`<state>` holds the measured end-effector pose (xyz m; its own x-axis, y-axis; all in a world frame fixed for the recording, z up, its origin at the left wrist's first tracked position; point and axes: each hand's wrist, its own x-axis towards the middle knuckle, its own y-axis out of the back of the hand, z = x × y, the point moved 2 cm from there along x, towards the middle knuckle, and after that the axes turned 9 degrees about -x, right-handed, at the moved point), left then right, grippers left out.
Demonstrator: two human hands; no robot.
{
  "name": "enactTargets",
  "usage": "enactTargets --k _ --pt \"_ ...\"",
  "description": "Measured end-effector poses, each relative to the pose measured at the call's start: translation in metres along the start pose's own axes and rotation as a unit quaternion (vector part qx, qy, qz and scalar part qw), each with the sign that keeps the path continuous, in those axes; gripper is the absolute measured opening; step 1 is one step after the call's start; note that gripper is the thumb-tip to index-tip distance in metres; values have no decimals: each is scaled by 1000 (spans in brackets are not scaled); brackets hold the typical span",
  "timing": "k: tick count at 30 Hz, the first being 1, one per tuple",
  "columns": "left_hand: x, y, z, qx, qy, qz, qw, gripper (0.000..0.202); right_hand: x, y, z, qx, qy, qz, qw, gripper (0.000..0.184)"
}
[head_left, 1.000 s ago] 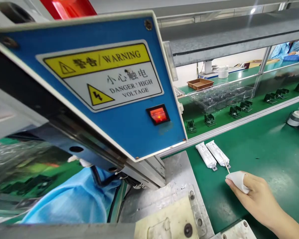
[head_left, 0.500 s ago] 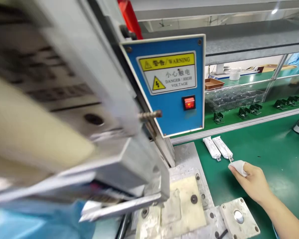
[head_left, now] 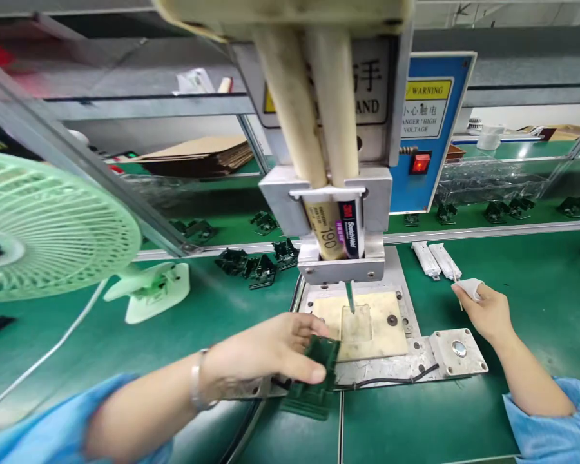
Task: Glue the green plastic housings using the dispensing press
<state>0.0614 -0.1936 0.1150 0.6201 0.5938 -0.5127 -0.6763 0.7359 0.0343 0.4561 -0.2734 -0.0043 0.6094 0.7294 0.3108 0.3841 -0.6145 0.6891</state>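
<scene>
My left hand (head_left: 270,351) is closed on a dark green plastic part (head_left: 314,399), thumb on top, at the front left edge of the cream fixture plate (head_left: 384,332). Above that plate, a glue cartridge (head_left: 329,229) is clamped in the dispensing machine, its thin nozzle (head_left: 350,298) pointing down at the shallow square recess. Off to the right, my right hand (head_left: 493,316) pinches a white wipe (head_left: 472,289) and a thin pale stick (head_left: 460,300). Just beyond its fingers lie two white cartridge packs (head_left: 444,261) on the green bench.
A round metal button (head_left: 459,348) sits on a block at the fixture's right. Several dark green parts (head_left: 258,269) stand behind on the left. A light green fan (head_left: 53,225) occupies the left side. The blue control box (head_left: 418,183) has a lit red switch.
The view has swung left and back from the machine. My left hand with the green plastic part has come into sight. My right hand keeps its hold beside the white packs.
</scene>
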Motion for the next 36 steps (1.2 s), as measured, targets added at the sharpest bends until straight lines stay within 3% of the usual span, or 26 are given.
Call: enactTargets --k 3,6,11,17,19,22,24,27,30,33,36 --pt "25 -25 -14 -96 -6 -3 995 58 3 0 3 -4 -7 3 1000 55" --pt "46 -30 -8 -122 -57 -8 991 61 6 2 4 -6 -11 3 1000 54" --pt "63 -22 -5 -58 -141 35 988 65 6 3 2 2 -14 -8 1000 56" --pt "63 -29 -16 67 -202 97 972 68 3 5 -5 17 -41 -27 999 54" --pt "57 -29 -15 167 -212 124 955 76 1 9 -9 16 -48 -35 998 52" --pt "36 -18 -12 291 -220 160 917 106 -9 22 -17 10 -55 -52 997 50" --pt "12 -2 -16 310 -213 200 905 103 -23 30 -22 20 -60 -93 994 48" --pt "-26 28 -39 223 -124 279 926 74 -49 37 -26 54 -86 -168 981 47" --pt "-50 44 -74 85 0 280 956 74 -70 37 -29 68 -130 -172 974 51" --pt "-56 41 -99 -16 7 267 963 88 -79 36 -31 71 -157 -151 973 50" --pt "-53 37 -103 -81 -22 269 959 93 -78 36 -29 47 -137 -148 978 51"
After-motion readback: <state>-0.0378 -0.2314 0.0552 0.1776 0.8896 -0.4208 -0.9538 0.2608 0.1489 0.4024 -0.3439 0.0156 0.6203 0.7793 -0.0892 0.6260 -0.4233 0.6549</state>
